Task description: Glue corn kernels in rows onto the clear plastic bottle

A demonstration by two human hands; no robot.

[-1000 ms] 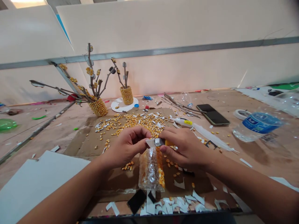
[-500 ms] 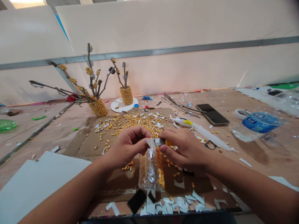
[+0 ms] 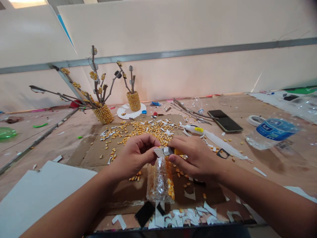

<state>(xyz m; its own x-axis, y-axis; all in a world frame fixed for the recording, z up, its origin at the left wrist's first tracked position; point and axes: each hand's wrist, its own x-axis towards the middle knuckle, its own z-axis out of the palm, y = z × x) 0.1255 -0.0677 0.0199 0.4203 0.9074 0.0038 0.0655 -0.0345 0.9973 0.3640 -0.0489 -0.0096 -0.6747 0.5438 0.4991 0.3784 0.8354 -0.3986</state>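
Cluttered tabletop [image 3: 284, 178]: left fingers [image 3: 149, 154] pinch white scrap [image 3: 158, 152], right fingers [image 3: 176, 142] grip grey-and-yellow tool [image 3: 168, 151], near far end of clear plastic piece [image 3: 160, 186]. Probably trimming; next cut calls for steady pinch.

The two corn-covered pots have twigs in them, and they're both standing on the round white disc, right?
Not quite: only one stands on the round white disc. The head view shows the right corn-covered pot on it, while the left corn-covered pot stands off it, to its left. Both do have twigs in them.
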